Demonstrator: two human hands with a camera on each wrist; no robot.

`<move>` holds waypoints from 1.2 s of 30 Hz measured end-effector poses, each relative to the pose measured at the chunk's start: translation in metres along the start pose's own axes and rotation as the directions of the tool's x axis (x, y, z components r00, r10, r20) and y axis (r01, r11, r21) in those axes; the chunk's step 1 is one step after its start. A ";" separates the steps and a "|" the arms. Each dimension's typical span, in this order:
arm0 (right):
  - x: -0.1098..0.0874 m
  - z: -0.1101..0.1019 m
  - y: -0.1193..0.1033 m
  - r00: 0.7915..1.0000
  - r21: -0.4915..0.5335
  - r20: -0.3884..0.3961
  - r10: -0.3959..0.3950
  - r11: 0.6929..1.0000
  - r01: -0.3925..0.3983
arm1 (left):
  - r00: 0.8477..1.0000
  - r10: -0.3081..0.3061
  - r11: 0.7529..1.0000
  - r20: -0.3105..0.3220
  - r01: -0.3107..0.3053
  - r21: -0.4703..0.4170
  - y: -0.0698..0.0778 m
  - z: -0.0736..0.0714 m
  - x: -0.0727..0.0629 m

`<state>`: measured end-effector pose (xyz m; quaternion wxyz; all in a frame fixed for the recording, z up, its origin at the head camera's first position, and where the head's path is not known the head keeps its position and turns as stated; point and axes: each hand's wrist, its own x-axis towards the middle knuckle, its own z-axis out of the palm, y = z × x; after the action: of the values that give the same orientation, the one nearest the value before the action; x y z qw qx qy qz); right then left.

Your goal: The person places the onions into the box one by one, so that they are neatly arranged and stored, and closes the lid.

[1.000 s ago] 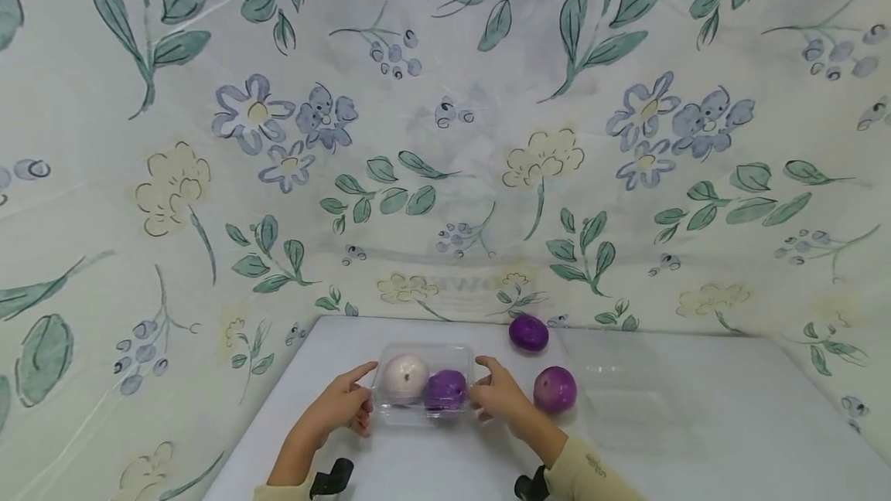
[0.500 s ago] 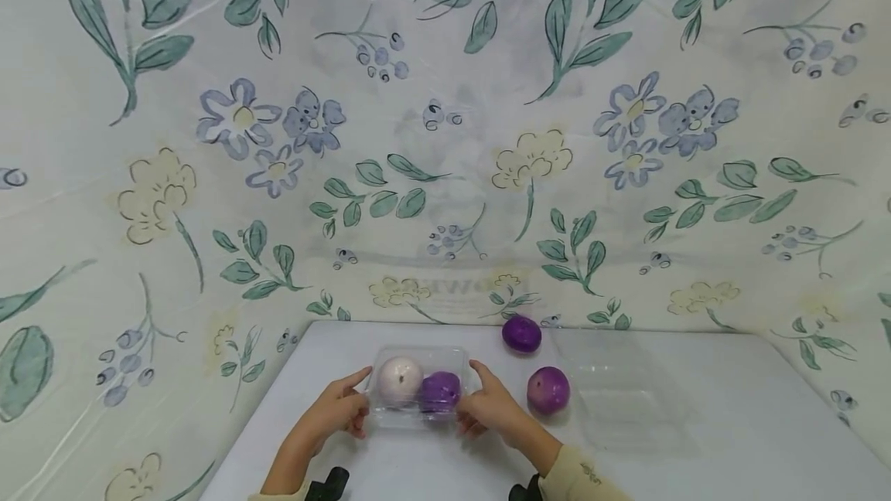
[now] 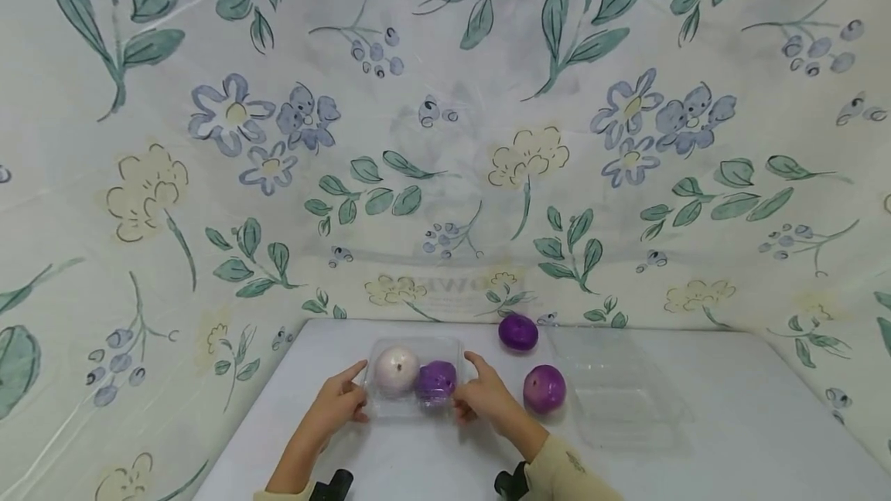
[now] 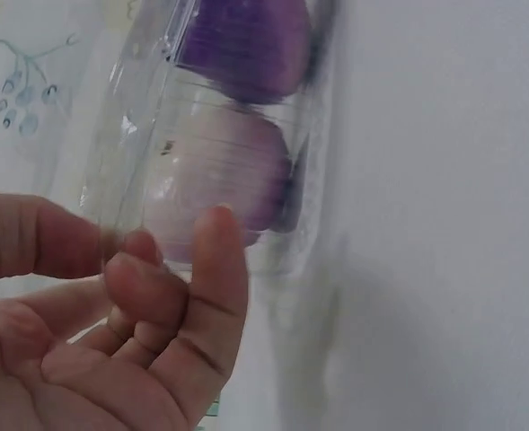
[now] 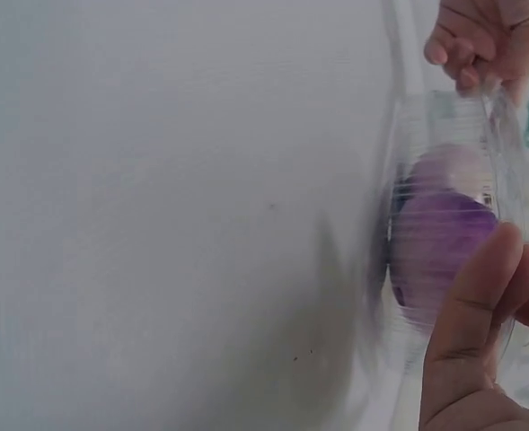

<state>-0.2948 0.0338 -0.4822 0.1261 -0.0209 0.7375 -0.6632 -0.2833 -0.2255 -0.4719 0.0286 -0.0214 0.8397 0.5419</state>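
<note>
A clear plastic clamshell box (image 3: 381,410) holds a pale, round onion-like thing (image 3: 397,370) and a purple one (image 3: 435,382). My left hand (image 3: 339,399) grips the box's left end, its index finger stretched along the side. At the opposite end, my right hand (image 3: 485,394) grips the box the same way. The left wrist view has curled left fingers (image 4: 215,287) against the plastic near the pale one. In the right wrist view, right fingers (image 5: 471,314) hold the end by the purple one. Whether the box's base touches the table cannot be told.
Right of the box, a purple onion-like ball (image 3: 545,389) lies on the white table (image 3: 418,462), with a darker one (image 3: 518,332) behind it. Farther right lies another clear plastic container (image 3: 619,397). A floral sheet (image 3: 445,176) hangs behind the table's far edge.
The box and both hands have shifted slightly upward in the head view relative to the table. The head view itself has drifted a little. Both hands keep their grip; the loose balls have stayed put.
</note>
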 end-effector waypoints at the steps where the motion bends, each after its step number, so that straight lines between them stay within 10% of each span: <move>1: 0.001 0.001 -0.001 1.000 0.003 -0.003 0.002 1.000 -0.002 | 1.000 0.002 1.000 -0.008 -0.002 -0.005 0.000 0.000 0.000; 36: -0.001 0.005 0.000 0.996 0.077 -0.017 -0.088 0.993 0.089 | 0.994 0.064 0.996 -0.089 -0.059 0.062 -0.003 0.005 0.002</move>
<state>-0.2932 0.0293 -0.4821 0.0921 -0.0442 0.7104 -0.6963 -0.2847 -0.2220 -0.4769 -0.0256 -0.0193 0.8560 0.5160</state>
